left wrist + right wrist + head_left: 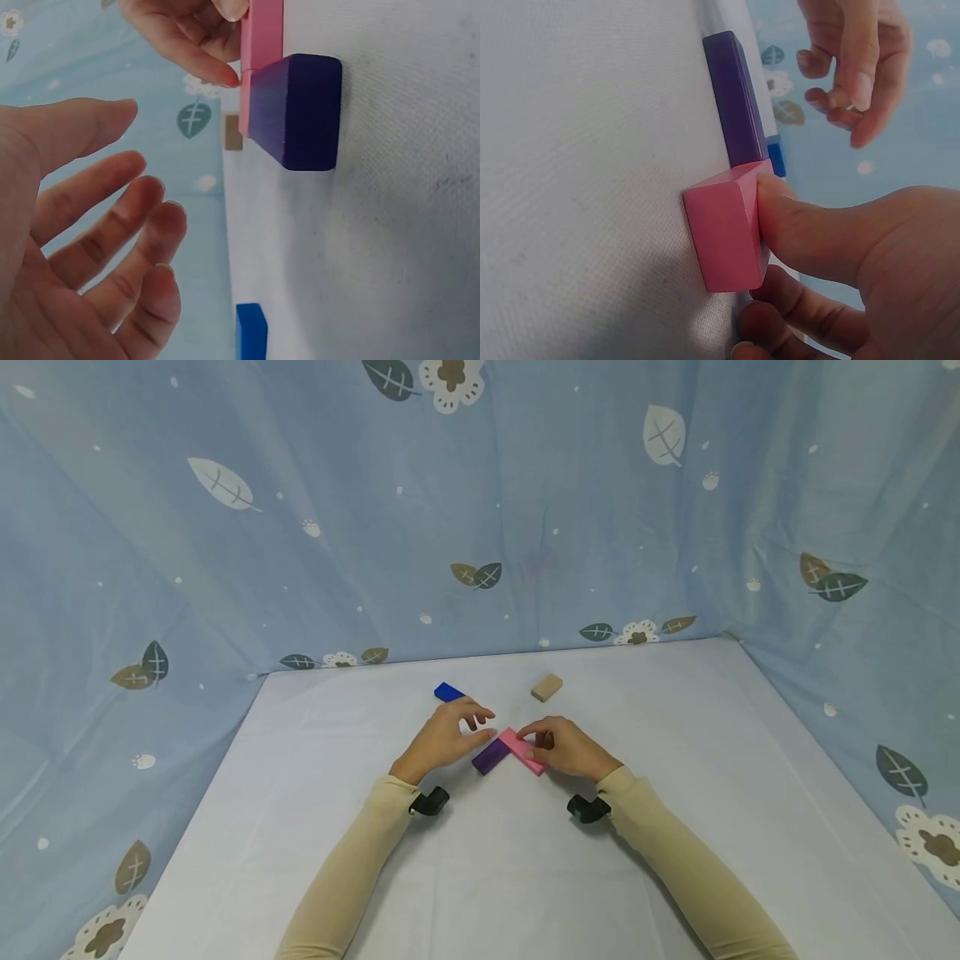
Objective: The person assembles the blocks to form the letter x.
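Observation:
A pink block [513,742] lies on the white table, pinched along its long sides by the thumb and fingers of my right hand [572,748]. Against its far end sits one end of a purple block [491,757], so the two form an angled corner. My left hand [441,737] hovers just left of the purple block, holding nothing, its fingers loosely bent and apart from the thumb. In the left wrist view a gap shows between that hand [112,247] and the purple block [311,112]. The right wrist view has the thumb on the pink block [724,236].
Behind my left hand lies a blue block [447,692], partly covered by it. A plain wooden block [547,687] rests farther back on the right. A patterned blue curtain [337,568] borders the white tabletop [495,877] at the back and sides.

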